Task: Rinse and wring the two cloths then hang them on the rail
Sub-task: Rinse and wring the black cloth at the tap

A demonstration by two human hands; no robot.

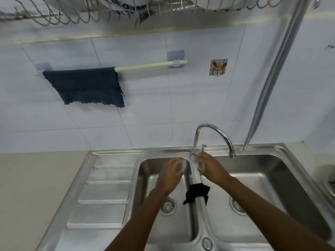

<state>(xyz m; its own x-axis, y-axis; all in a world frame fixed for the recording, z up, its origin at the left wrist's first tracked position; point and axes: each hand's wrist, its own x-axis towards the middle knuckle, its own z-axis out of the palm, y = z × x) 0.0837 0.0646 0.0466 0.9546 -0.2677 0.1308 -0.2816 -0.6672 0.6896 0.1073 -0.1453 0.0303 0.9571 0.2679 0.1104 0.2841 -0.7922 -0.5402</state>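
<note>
On the sink divider (pixel 197 211), black cloth (pixel 197 193), below both hands' fingers (pixel 175 163)

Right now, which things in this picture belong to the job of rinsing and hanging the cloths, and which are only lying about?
Belong to the job:
- dark blue cloth, already on the rail
- black cloth, bunched on the sink divider
- tap
- left hand and right hand, both near the tap's base

Only lying about:
- dish rack overhead
- picture hook on the tiles
- ribbed hose

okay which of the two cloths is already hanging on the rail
The dark blue cloth, spread flat over the left part of the rail. The other, a bunched black cloth, sits on the divider between the sink basins.
</note>
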